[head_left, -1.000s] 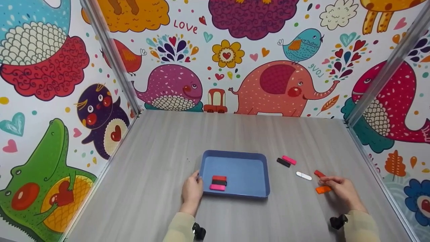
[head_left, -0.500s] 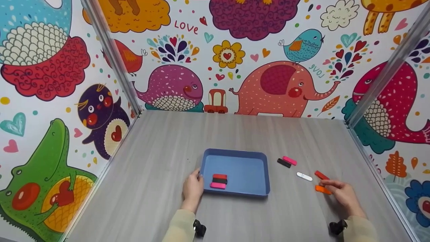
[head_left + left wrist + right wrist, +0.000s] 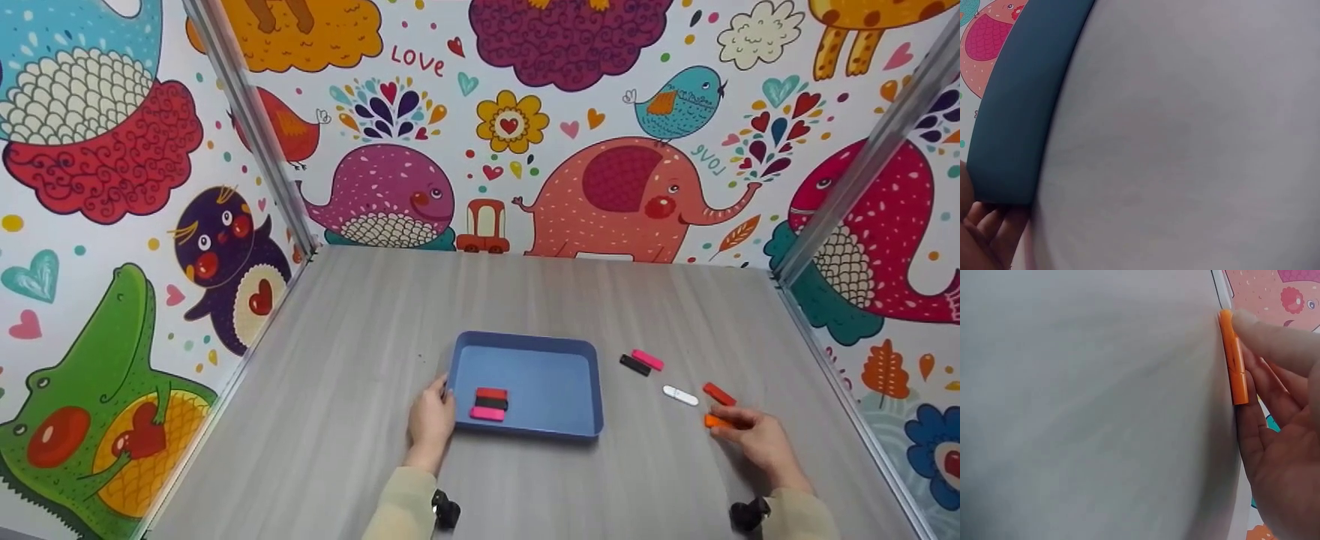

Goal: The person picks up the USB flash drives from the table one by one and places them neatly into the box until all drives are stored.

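Note:
My left hand (image 3: 431,420) grips the left wall of a shallow blue tray (image 3: 525,433); in the left wrist view the fingers (image 3: 1002,228) curl around the tray's corner. Inside the tray, a red stick (image 3: 492,393), a black one (image 3: 491,403) and a pink one (image 3: 487,414) lie side by side. At the right, my right hand (image 3: 761,442) pinches a small orange stick (image 3: 1234,357) between thumb and fingers. The stick is flat-sided, with a seam across it, and lies at table level. A red stick (image 3: 718,394) lies just beyond the fingers.
Between the tray and my right hand are a white stick (image 3: 680,395) with rounded ends, a black stick (image 3: 635,365) and a pink stick (image 3: 647,359). The grey table (image 3: 360,337) is closed in by printed walls at the back and both sides.
My right hand has left the red stick and shifted slightly toward me, onto the orange stick. The left hand stays on the tray, which has barely moved.

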{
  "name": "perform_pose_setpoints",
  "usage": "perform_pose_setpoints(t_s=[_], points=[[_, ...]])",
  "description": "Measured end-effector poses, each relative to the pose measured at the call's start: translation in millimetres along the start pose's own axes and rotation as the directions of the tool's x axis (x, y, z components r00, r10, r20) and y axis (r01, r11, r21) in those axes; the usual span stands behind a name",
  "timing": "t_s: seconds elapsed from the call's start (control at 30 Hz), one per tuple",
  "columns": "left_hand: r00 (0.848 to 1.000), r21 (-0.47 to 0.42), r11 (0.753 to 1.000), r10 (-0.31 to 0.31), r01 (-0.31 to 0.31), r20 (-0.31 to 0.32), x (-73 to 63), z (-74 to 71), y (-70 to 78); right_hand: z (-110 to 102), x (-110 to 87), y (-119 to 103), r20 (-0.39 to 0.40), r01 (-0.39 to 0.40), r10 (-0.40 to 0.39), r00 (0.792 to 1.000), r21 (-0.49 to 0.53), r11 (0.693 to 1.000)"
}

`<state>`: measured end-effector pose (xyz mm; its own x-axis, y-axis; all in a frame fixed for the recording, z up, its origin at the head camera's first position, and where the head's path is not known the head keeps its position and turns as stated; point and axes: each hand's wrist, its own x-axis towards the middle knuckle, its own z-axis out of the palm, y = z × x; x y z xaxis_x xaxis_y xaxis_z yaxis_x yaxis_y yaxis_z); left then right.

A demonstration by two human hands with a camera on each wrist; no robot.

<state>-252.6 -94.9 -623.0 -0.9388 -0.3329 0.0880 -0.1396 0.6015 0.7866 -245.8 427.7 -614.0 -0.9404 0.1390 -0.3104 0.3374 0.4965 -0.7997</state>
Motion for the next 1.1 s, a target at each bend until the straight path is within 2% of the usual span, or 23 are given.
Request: perform_pose_setpoints(t_s=[0.2,0.97,1.1], points=[[1.0,0.024,1.0,-0.011,0.011,-0.003,0.1,1.3,-0.3,3.7,-2.3,3.5,-0.037,0.076,-0.08,0.996,-0.11,0.991],[1.0,0.02,1.0,0.009,-0.009,-0.003,1.7,0.3,-1.3,6.0,0.5,-2.0,-0.052,0.107,-0.121,0.991,-0.217,0.97],[1.0,0.029,1.0,0.003,-0.003,-0.011,2.0,0.2,-0.5,7.7,-0.3,-1.7,-0.075,0.147,-0.171,0.982,-0.257,0.955]])
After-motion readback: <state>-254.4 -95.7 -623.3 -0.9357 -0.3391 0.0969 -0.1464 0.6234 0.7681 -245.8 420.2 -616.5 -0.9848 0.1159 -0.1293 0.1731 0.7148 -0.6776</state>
